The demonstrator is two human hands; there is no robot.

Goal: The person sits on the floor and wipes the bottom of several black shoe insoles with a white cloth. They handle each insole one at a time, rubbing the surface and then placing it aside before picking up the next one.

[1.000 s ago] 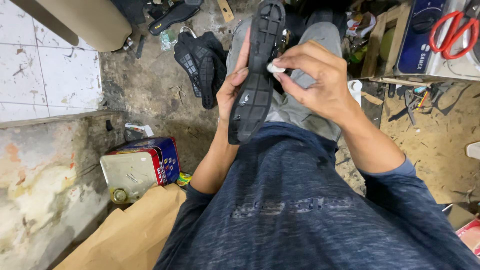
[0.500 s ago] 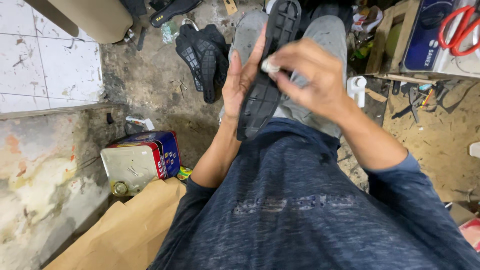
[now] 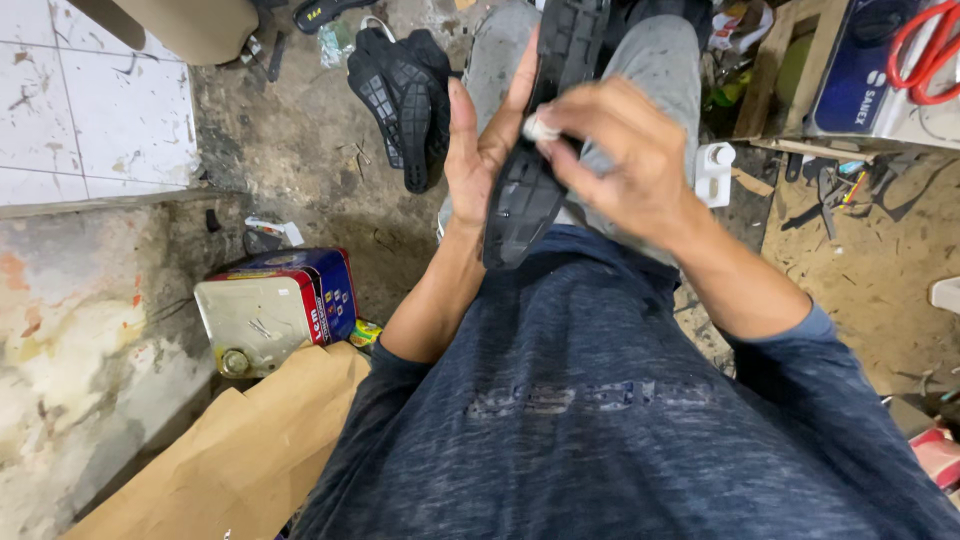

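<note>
A long black rubber shoe sole [image 3: 540, 150] stands on edge over my lap, tread side toward my right. My left hand [image 3: 478, 150] props it from the left with flat palm and straight fingers. My right hand [image 3: 620, 160] pinches a small white piece [image 3: 541, 127] against the sole's tread near its middle. My grey-trousered knees and dark blue shirt lie below the sole.
A pair of black soles [image 3: 400, 90] lies on the dirty floor ahead left. A dented metal tin [image 3: 275, 310] and brown cardboard [image 3: 240, 450] sit at lower left. A small white bottle [image 3: 714, 172], red scissors [image 3: 925, 50] and scattered tools are at right.
The sole and both hands have shifted slightly up in view. My right hand has slid the white piece a little along the tread.
</note>
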